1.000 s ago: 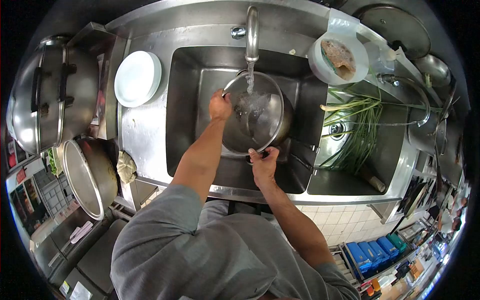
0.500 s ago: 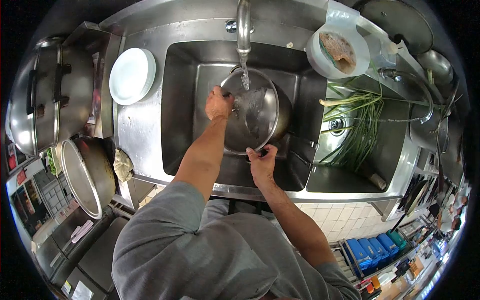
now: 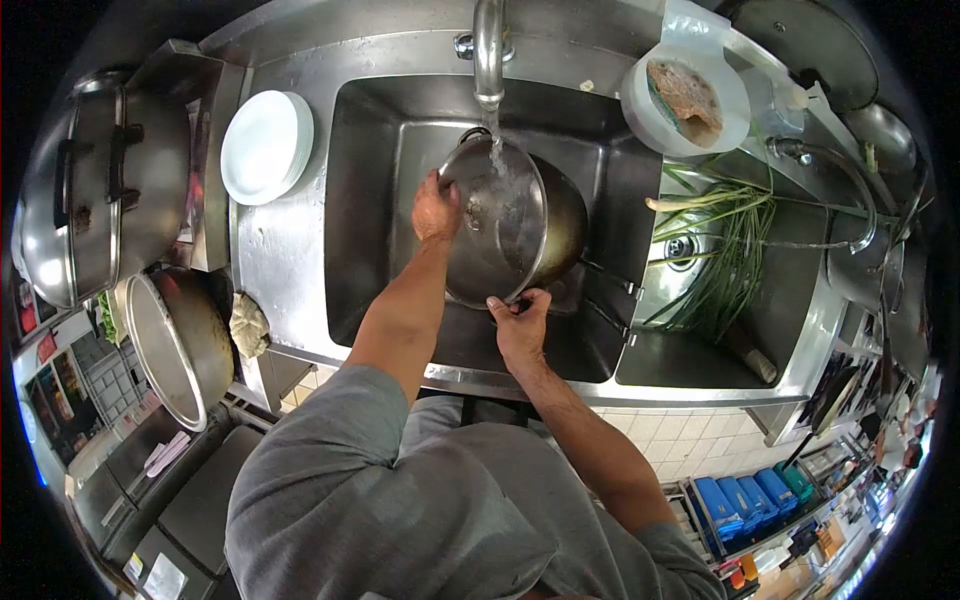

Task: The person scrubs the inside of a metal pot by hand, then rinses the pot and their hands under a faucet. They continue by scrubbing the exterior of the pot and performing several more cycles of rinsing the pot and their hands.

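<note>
A large metal pot (image 3: 565, 225) sits tilted in the deep sink basin (image 3: 365, 230), its mouth turned partly to the left. Water from the faucet (image 3: 489, 60) runs into it near the far rim. My right hand (image 3: 522, 330) is closed around the near side handle, with the thumb on top by the rim. At the pot's left side is my left hand (image 3: 436, 212), its fingers curled at the rim; what they hold, if anything, is hidden. The far side handle (image 3: 474, 134) shows behind the rim.
Stacked white plates (image 3: 262, 148) stand on the left counter, near a crumpled cloth (image 3: 248, 325). In the right basin lie long green onions (image 3: 725, 250), under a second running tap (image 3: 862, 225). A white tub (image 3: 735, 115) stands at the back right.
The pot has tipped further to the left, so more of its outer right side shows. Both hands stay on it, having shifted only slightly.
</note>
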Action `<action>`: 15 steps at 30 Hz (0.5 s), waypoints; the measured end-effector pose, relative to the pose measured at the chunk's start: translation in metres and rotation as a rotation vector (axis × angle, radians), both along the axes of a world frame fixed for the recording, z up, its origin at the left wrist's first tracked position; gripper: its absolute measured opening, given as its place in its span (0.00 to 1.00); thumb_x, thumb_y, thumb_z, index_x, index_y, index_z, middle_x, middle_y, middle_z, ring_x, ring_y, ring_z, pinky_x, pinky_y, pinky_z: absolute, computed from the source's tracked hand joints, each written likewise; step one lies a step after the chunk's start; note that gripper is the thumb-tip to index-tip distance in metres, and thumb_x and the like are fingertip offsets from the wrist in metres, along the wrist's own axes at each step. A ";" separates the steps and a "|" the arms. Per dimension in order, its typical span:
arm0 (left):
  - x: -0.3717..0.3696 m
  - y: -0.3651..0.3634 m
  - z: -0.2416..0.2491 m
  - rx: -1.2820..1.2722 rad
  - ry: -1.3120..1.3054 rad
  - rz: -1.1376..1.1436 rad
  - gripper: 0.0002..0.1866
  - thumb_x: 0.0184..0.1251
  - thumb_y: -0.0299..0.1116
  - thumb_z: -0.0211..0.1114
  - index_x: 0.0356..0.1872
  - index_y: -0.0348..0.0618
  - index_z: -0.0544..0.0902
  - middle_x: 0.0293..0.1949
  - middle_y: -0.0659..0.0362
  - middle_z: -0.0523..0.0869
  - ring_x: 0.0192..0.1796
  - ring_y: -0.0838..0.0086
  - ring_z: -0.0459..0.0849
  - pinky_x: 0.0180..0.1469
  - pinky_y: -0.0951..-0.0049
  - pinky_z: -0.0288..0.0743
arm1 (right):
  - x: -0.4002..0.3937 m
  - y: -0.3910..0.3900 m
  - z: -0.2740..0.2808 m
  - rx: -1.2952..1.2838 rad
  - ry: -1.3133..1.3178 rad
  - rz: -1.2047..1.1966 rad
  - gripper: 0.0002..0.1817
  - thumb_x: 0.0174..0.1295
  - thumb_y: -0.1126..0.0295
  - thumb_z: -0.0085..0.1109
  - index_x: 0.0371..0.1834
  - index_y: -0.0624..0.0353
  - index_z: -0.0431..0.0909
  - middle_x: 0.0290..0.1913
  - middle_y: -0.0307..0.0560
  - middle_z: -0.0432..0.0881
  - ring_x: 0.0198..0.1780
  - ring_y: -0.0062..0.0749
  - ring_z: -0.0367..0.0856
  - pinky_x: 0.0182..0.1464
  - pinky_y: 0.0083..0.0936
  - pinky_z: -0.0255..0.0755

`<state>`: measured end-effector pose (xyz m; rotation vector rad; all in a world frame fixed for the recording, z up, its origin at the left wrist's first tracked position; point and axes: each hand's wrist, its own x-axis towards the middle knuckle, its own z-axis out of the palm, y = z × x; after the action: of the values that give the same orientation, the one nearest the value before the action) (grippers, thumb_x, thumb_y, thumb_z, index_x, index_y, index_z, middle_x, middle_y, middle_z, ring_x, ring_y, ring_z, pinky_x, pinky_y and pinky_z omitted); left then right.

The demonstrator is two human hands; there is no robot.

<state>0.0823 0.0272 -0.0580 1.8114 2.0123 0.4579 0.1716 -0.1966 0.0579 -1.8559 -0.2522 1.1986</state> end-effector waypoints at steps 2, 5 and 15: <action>0.002 -0.001 0.001 0.009 -0.050 0.012 0.29 0.61 0.42 0.68 0.65 0.48 0.76 0.53 0.50 0.85 0.55 0.51 0.84 0.57 0.51 0.79 | 0.002 0.002 0.007 0.042 0.022 -0.016 0.26 0.61 0.77 0.73 0.49 0.55 0.60 0.37 0.37 0.68 0.35 0.18 0.69 0.34 0.18 0.71; 0.007 -0.002 0.022 -0.076 -0.058 0.036 0.28 0.60 0.41 0.68 0.63 0.47 0.78 0.52 0.50 0.87 0.55 0.52 0.85 0.56 0.52 0.79 | 0.004 -0.002 0.002 -0.008 0.013 0.041 0.30 0.59 0.74 0.75 0.51 0.57 0.58 0.39 0.40 0.69 0.40 0.22 0.69 0.39 0.20 0.72; 0.008 0.001 0.018 -0.058 -0.011 0.071 0.25 0.59 0.40 0.70 0.60 0.49 0.82 0.50 0.55 0.89 0.53 0.56 0.87 0.55 0.56 0.81 | 0.002 0.004 0.006 -0.004 0.064 0.000 0.27 0.60 0.77 0.73 0.49 0.55 0.59 0.38 0.37 0.68 0.38 0.18 0.67 0.38 0.17 0.70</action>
<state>0.0907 0.0282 -0.0399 1.7047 2.0658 0.4247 0.1738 -0.1929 0.0639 -1.8175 -0.2145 1.2573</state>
